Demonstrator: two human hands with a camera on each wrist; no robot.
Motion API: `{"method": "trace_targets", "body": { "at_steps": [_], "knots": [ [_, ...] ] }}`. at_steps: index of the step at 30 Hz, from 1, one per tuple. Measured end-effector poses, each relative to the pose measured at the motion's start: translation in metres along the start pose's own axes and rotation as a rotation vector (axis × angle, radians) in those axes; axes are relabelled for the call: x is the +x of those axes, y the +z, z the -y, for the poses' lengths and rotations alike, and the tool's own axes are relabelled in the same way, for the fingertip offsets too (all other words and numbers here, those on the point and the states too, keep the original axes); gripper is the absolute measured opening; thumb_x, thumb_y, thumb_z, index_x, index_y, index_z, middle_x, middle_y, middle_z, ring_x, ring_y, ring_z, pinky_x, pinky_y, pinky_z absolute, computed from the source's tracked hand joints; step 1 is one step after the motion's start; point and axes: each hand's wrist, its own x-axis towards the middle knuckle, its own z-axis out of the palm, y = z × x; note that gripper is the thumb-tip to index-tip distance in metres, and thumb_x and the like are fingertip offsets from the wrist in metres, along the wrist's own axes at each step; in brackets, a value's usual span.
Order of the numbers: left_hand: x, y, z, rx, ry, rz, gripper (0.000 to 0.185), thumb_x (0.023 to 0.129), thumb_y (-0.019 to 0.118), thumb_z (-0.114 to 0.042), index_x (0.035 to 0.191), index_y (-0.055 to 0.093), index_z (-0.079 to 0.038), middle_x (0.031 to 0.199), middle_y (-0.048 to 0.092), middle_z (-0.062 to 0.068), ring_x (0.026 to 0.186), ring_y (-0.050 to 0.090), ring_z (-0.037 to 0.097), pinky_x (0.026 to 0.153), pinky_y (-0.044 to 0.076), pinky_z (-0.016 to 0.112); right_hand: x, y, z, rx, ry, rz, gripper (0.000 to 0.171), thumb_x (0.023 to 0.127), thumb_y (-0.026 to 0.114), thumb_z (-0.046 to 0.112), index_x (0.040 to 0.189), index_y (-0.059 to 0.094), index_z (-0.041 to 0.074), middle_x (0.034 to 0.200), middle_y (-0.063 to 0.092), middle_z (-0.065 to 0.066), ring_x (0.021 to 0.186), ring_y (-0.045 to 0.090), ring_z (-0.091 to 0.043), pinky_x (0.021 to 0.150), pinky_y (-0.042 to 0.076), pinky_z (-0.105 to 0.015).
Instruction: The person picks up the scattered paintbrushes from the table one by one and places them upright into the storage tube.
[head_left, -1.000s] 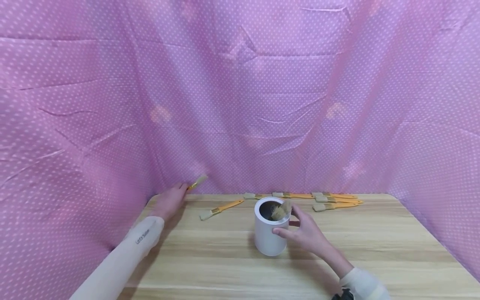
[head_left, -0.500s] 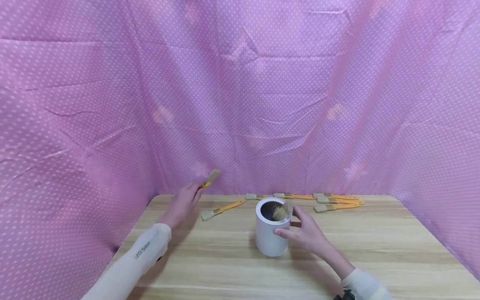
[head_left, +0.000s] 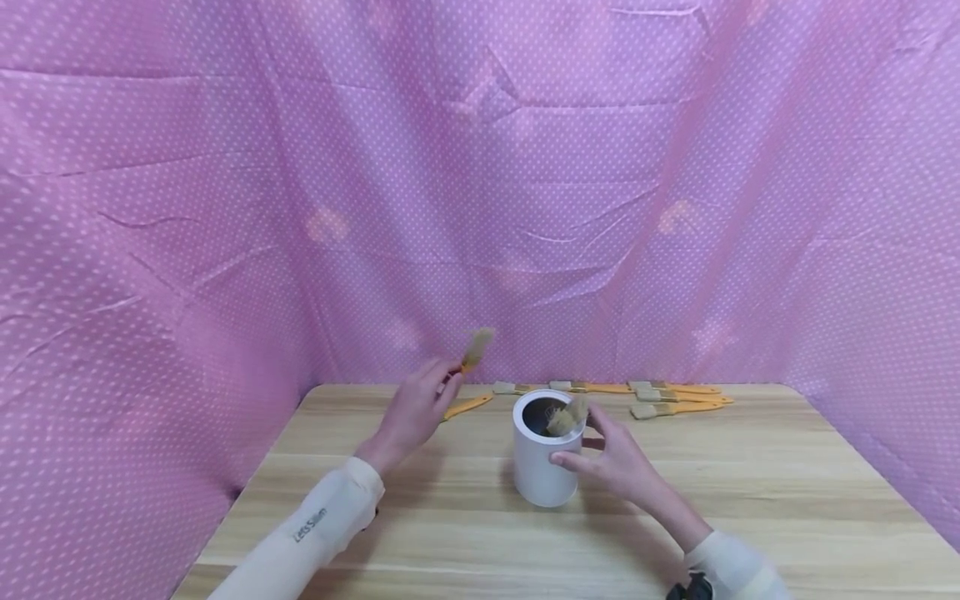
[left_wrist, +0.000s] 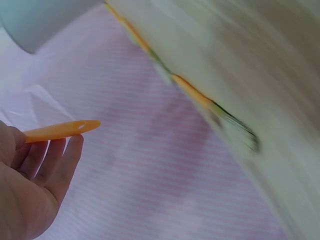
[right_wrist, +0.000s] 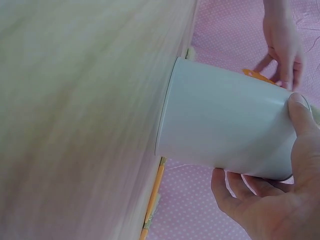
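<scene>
My left hand (head_left: pixel 416 408) pinches a paintbrush (head_left: pixel 478 346) above the table, its pale bristles pointing up. In the left wrist view the orange handle (left_wrist: pixel 62 131) sticks out past the fingers. A white cylindrical canister (head_left: pixel 542 471) with a dark inside stands upright on the table, to the right of that hand. My right hand (head_left: pixel 618 462) grips it near the rim, thumb on the near side and fingers around the far side. Bristles of at least one paintbrush (head_left: pixel 567 418) lean against the canister's right rim; the handle inside is hidden.
Behind the left hand lies another paintbrush (head_left: pixel 471 404), partly covered. Along the table's back edge are more brushes, one (head_left: pixel 513 388) left of the canister, another (head_left: pixel 592 387) behind it, and a group (head_left: pixel 678 408) to the right. A pink dotted cloth (head_left: pixel 480 208) hangs around the table.
My left hand has moved right with the paintbrush, from the table's back left corner towards the canister, and the bristles now point more upward. The right hand stays on the canister.
</scene>
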Motion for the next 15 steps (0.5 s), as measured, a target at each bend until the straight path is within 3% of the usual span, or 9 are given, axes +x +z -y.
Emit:
{"method": "trace_targets", "body": {
  "at_steps": [8, 15],
  "knots": [
    [0.015, 0.016, -0.044, -0.217, 0.017, -0.029, 0.017, 0.104, 0.062, -0.014, 0.117, 0.069, -0.007, 0.104, 0.065, -0.001, 0.094, 0.066, 0.013, 0.075, 0.058, 0.023, -0.002, 0.001, 0.009, -0.018, 0.016, -0.003, 0.083, 0.076, 0.092, 0.016, 0.146, 0.048, 0.006, 0.135, 0.059, -0.016, 0.124, 0.055, -0.038, 0.092, 0.056, -0.036],
    [0.018, 0.029, -0.074, -0.273, 0.117, -0.1, 0.017, 0.101, 0.066, -0.011, 0.117, 0.069, -0.006, 0.107, 0.067, 0.001, 0.095, 0.067, 0.014, 0.071, 0.058, 0.02, -0.004, -0.003, 0.039, -0.028, 0.005, 0.017, 0.079, 0.078, 0.09, 0.012, 0.143, 0.049, -0.001, 0.134, 0.06, -0.018, 0.124, 0.055, -0.042, 0.092, 0.055, -0.044]
  ]
}}
